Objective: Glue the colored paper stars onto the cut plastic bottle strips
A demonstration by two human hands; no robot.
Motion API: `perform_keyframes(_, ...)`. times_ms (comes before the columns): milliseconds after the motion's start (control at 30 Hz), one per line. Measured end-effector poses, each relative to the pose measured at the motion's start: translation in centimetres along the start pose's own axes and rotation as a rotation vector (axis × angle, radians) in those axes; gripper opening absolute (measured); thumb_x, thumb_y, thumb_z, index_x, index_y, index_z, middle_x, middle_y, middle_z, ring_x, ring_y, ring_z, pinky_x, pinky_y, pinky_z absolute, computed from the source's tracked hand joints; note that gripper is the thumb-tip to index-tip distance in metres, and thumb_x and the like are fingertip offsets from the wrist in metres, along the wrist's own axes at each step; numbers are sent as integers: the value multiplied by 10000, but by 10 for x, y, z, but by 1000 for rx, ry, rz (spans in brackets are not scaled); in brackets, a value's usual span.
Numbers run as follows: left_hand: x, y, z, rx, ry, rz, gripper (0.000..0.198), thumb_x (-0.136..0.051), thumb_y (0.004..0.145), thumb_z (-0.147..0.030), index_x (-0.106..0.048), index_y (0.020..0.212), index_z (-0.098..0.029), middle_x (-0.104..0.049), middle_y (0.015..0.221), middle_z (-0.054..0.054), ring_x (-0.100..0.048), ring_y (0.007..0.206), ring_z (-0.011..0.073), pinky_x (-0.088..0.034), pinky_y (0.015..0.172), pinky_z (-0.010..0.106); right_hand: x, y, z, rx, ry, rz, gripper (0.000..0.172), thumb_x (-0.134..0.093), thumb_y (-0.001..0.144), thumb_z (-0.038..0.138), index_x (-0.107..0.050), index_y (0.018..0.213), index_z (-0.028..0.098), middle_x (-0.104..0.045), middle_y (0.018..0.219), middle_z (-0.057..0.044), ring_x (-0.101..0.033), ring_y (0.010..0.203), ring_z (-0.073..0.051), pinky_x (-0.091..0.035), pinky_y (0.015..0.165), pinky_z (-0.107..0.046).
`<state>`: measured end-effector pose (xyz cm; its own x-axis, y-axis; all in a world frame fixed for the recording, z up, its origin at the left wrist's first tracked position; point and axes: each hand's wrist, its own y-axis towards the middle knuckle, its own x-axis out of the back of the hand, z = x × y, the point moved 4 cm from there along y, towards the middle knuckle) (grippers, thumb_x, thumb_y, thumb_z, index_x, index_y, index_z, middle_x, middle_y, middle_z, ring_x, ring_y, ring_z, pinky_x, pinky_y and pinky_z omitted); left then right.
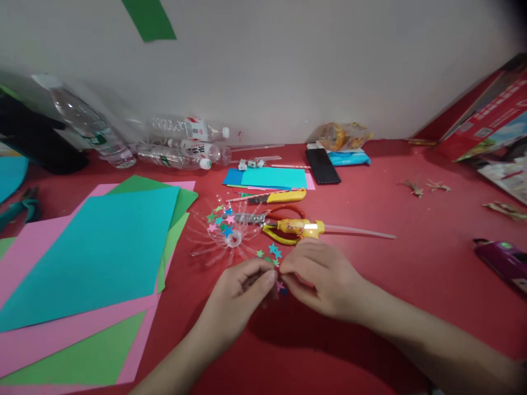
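Note:
Both my hands meet low over the red table (411, 263). My left hand (239, 293) is curled, fingertips pinched on something small I cannot make out. My right hand (319, 277) is also closed in a pinch against the left fingertips, with small paper stars (274, 251) scattered just beyond. A clear plastic flower shape cut from a bottle (233, 233), dotted with coloured stars, lies just beyond my left hand. A yellow glue gun (302, 227) with a glue stick rests over orange-handled scissors (284, 213) beyond my right hand.
Cyan, pink and green paper sheets (90, 252) cover the left. A yellow utility knife (280, 196), smaller paper pieces (272, 178), a black phone (322, 165), plastic bottles (181, 148) and a snack bag (343, 136) lie by the wall. A red box (486, 118) is at right.

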<state>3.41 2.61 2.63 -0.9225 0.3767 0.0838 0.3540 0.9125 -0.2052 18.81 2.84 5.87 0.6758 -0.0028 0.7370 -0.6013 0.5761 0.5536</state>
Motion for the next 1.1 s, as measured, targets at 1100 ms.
perform_keyframes(1100,43,-22,-24,-137,-66,-540,87,-594,811,-272,-601,754,-206,-529,423,-69,-411,371,60,-301,364,141,20,-30,-116,-923,31,528,387,-617,783,563,-625,676,191,-636,644,-6,-543,560,-144,-330,514,-253)
